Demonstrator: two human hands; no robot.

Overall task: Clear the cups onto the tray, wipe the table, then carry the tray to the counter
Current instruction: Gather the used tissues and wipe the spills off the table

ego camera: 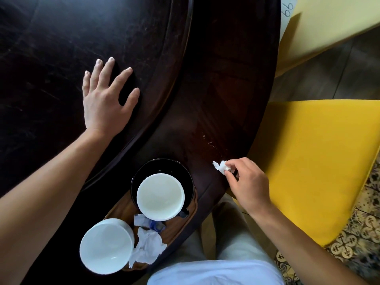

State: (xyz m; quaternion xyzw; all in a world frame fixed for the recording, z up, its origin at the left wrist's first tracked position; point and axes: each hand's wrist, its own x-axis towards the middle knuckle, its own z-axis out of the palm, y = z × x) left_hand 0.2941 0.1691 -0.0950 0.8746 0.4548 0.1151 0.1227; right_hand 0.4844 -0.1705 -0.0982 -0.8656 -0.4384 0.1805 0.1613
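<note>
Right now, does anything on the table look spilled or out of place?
Yes. Small wet specks glisten on the table just beyond the right hand, which pinches a crumpled tissue. More used tissues litter the tray.

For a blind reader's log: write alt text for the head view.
Seen from above, a right hand pinches a crumpled tissue at the dark table's edge; the left hand rests flat on it. A wooden tray holds two white cups and used napkins.

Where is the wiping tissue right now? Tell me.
In the head view, the small crumpled tissue is pinched in the right hand at the table's near right edge, beside the yellow chair.
</note>
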